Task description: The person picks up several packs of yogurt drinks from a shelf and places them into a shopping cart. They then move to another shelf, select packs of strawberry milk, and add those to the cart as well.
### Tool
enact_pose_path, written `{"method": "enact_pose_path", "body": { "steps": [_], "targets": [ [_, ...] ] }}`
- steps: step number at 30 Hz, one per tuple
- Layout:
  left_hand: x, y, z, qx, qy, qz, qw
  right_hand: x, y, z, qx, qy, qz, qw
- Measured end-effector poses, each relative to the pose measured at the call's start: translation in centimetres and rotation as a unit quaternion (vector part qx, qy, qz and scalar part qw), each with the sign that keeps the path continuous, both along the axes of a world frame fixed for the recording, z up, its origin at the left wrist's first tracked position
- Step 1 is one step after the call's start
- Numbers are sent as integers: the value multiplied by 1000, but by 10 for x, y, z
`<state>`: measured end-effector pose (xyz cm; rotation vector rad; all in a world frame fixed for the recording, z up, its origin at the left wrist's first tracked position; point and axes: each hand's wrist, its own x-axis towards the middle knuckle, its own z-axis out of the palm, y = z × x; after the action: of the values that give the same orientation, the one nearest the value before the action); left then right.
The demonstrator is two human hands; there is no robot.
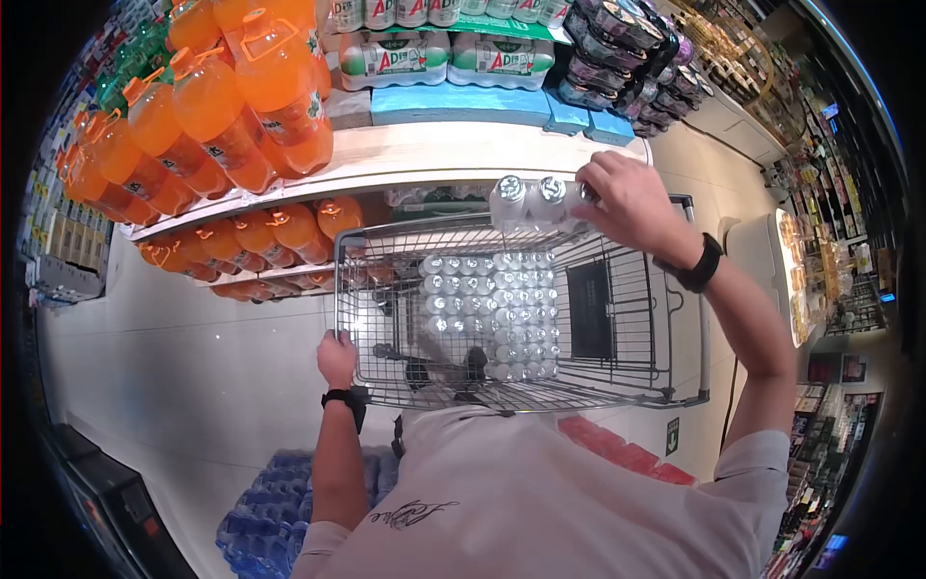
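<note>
My right hand (622,198) is closed on one end of a pack of small white bottles (529,206) with silvery foil tops. The pack is above the far rim of a wire shopping cart (617,381), in front of the shelf. Inside the cart, several rows of similar foil-topped bottles (463,285) stand upright side by side. On the left, my left hand (337,359) has its fingers wrapped around the cart's end rim. The fingertips of my right hand are partly hidden behind its knuckles.
Beyond the cart, a pale wooden shelf (405,154) carries large orange soda bottles (207,106) and green-and-white bottle packs (400,60). Dark stacked packages (617,48) stand farther right. Blue-wrapped bottle packs (265,511) sit on the floor at lower left, red packages (617,449) at lower right.
</note>
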<state>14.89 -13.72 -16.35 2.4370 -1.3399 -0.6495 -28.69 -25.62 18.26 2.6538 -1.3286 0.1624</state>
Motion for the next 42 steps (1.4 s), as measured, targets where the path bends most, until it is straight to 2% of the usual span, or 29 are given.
{"method": "enact_pose_path", "body": {
  "steps": [2,6,12,14,17,18,21,24,28,33,35,38,42],
  "targets": [
    [2,-4,-6,1,5,2,1000,6,29,-35,65,-28,-23,997],
    [1,-5,-14,14,13,4,1000,21,77,-144,187,-67,-23,980],
    [-7,-9,1,47,-11,20,999,68,116,-310,285,-98,14,954],
    [-8,-10,1,52,-5,30,998,84,124,-340,322,-90,10,942],
    [-1,-12,-11,44,-5,7,999,97,131,-376,299,-74,20,951],
    [-3,-12,-10,36,-1,11,999,100,132,-391,329,-82,22,941],
    [-1,-13,-15,36,10,10,999,97,138,-445,251,-62,61,964],
    [-1,-12,-15,11,17,-3,1000,87,146,-478,224,-40,45,973],
    [1,-13,-21,21,5,11,1000,78,153,-495,183,-64,15,981],
    [0,-14,-20,31,8,24,999,72,155,-504,211,-75,-63,973],
    [-1,-13,-21,21,15,25,999,65,150,-497,214,-94,-58,971],
    [2,-14,-23,18,1,14,1000,50,142,-452,287,-147,-94,942],
    [1,-15,-21,12,-10,2,1000,3,136,-412,402,-121,-215,882]
  ]
}}
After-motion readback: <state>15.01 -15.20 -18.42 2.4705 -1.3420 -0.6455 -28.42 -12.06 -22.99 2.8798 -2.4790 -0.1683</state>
